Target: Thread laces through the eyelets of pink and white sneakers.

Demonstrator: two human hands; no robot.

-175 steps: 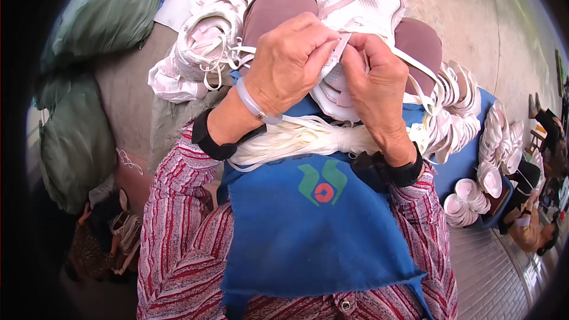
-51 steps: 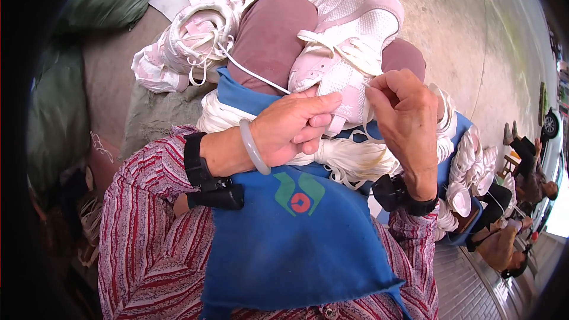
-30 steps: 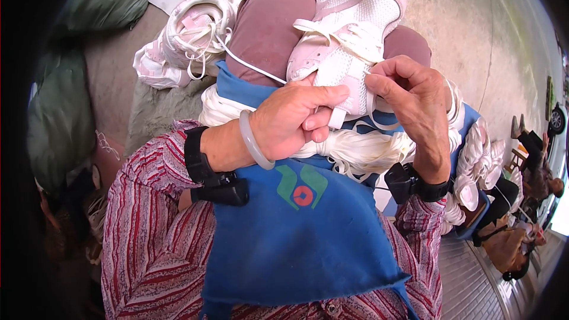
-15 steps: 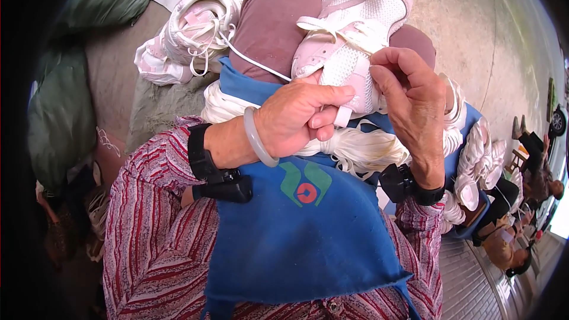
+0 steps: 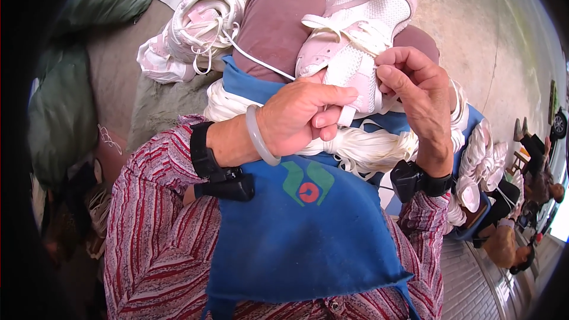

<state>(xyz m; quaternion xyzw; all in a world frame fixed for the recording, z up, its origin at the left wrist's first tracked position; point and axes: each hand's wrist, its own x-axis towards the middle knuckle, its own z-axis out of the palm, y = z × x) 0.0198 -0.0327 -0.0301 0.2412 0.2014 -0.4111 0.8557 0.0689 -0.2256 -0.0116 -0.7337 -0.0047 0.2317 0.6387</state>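
Note:
A pink and white mesh sneaker (image 5: 379, 9) rests across my knees. My left hand (image 5: 299, 109) grips its near end, thumb on top and fingers curled beneath, by a small white tab (image 5: 347, 116). At the sneaker's right edge, thumb and forefinger of my right hand (image 5: 418, 92) are pinched together; what they hold, if anything, is too small to make out. White shoelace (image 5: 326, 24) loops over the upper. Under my hands, a bundle of white laces (image 5: 347, 145) lies on my blue apron (image 5: 278, 231).
More pink and white sneakers (image 5: 198, 29) with loose laces are piled left of my knee. Another group of light shoes (image 5: 477, 166) hangs at the right. Green sacks (image 5: 62, 112) stand on the far left. Other people (image 5: 504, 246) sit at the right edge.
My right hand has moved slightly right, its pinched fingertips still close to the sneaker's edge. The left hand keeps its grip, and the whole view has shifted a little.

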